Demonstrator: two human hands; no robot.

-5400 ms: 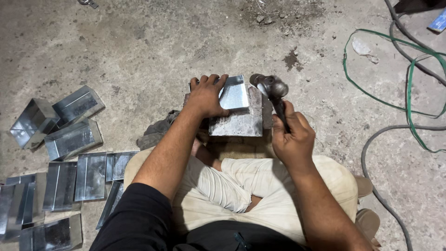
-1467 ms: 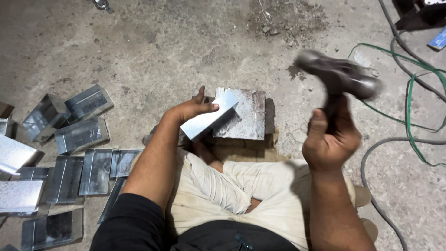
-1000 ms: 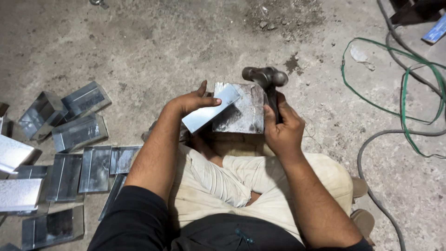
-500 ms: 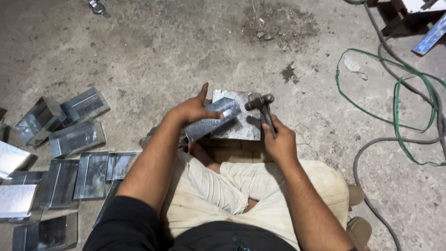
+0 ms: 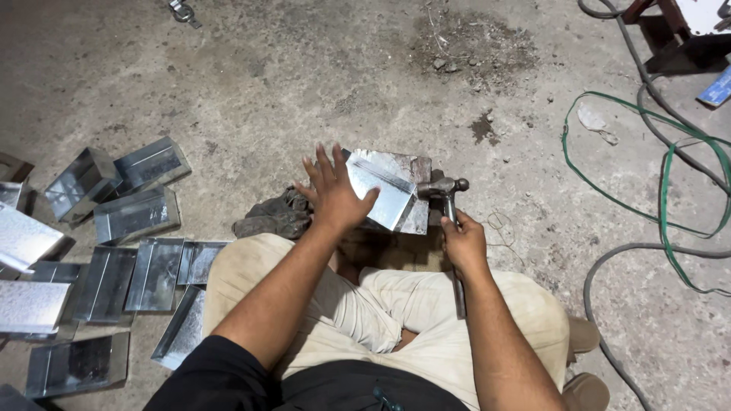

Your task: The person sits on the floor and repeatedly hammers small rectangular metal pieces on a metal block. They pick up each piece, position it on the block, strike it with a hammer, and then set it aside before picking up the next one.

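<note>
I sit on a concrete floor with a bent sheet-metal piece (image 5: 384, 190) lying on a steel block (image 5: 417, 217) in front of my knees. My left hand (image 5: 333, 194) rests on the left part of the sheet, fingers spread, pressing it down. My right hand (image 5: 462, 242) grips the handle of a hammer (image 5: 444, 187), whose head sits low at the block's right edge, beside the sheet.
Several folded sheet-metal trays (image 5: 122, 194) and flat pieces (image 5: 30, 304) lie scattered at the left. A dark rag (image 5: 274, 217) lies left of the block. Green cable (image 5: 670, 160) and grey hoses (image 5: 609, 266) loop at the right. A red stand (image 5: 670, 15) is at top right.
The hammer swung high, then came down onto the block and now rests at its right edge. My left hand turned the sheet and now lies flat on it with fingers spread.
</note>
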